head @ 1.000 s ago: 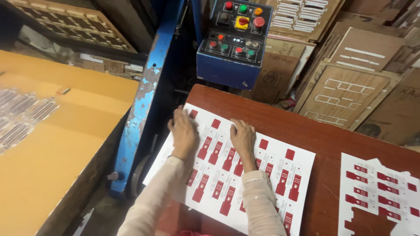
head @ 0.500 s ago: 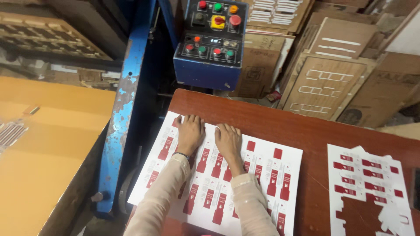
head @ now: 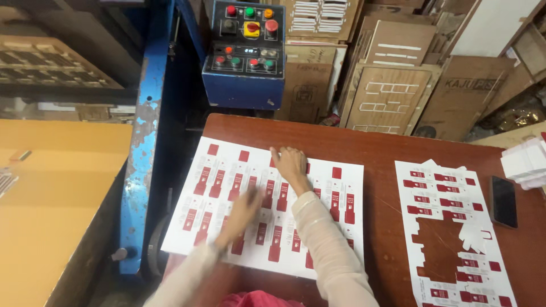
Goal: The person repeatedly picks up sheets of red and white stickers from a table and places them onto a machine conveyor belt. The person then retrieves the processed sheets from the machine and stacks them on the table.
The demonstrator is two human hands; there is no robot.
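Note:
A white printed sheet (head: 216,187) with rows of red labels lies on the brown table (head: 375,153). My right hand (head: 289,164) rests flat on the sheet near its far edge, fingers spread. My left hand (head: 242,213) is blurred with motion over the sheet's middle, closer to me, and holds nothing. Both arms wear pale long sleeves.
A second sheet (head: 449,227) with punched-out holes lies at the right, with a black phone (head: 503,200) and a stack of white pieces (head: 526,162) beside it. A blue control box (head: 245,54) with coloured buttons stands behind the table. A blue machine frame (head: 142,148) and an orange surface (head: 51,204) are on the left. Cardboard dies lean at the back.
My left hand has slid back toward me across the sheet and is blurred. My right hand stays near the far edge. The camera view has shifted.

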